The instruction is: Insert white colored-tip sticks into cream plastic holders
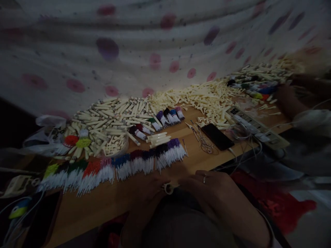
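Observation:
Low in the dim view, my left hand point(151, 193) and my right hand point(209, 189) are close together at the table's front edge. Between them is a small cream hollow piece point(168, 188), touching the fingers of my left hand and close to my right fingertips. A ring shows on my right hand. Beyond them lies a long row of white sticks point(137, 165) with coloured ends, grouped by colour. Short cream tubes point(159, 139) lie behind the row, near bundled sticks point(173, 117).
Heaps of cream parts point(111, 113) run along the spotted curtain point(155, 41). A black phone point(217, 136), earphones point(207, 144) and a power strip point(258, 127) lie to the right. Another person's hand point(287, 98) is at the far right. A dark flat object point(42, 218) lies front left.

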`<action>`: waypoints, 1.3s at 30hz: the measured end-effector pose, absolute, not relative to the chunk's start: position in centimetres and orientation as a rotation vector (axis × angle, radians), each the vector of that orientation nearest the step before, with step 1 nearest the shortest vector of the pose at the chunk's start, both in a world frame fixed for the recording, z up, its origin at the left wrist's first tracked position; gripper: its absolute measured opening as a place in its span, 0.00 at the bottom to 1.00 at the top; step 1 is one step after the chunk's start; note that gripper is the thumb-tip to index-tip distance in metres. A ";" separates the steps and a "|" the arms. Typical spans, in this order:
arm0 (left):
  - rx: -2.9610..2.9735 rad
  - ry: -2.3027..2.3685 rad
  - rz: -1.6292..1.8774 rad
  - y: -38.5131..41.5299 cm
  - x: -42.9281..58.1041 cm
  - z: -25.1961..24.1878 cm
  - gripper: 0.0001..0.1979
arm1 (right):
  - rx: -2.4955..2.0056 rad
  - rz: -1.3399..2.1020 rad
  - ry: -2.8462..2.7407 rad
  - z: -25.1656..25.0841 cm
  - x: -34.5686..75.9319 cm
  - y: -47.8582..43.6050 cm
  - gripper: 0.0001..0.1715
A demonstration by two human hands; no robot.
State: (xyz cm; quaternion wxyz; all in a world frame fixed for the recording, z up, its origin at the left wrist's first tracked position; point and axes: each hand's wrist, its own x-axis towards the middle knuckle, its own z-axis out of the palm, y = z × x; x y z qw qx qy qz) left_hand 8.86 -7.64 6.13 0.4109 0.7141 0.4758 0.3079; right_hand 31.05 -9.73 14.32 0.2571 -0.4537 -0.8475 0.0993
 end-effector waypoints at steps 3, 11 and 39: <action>1.807 1.197 0.777 -7.6 8.7 6.1 0.12 | -1.241 0.305 -2.313 14.2 31.2 -9.6 0.21; 1.765 1.161 0.786 -7.5 8.5 5.7 0.12 | -1.330 0.393 -2.502 13.8 31.4 -9.0 0.19; 1.802 1.127 0.685 -6.7 7.7 5.1 0.13 | -1.226 0.414 -2.517 12.8 30.7 -8.3 0.13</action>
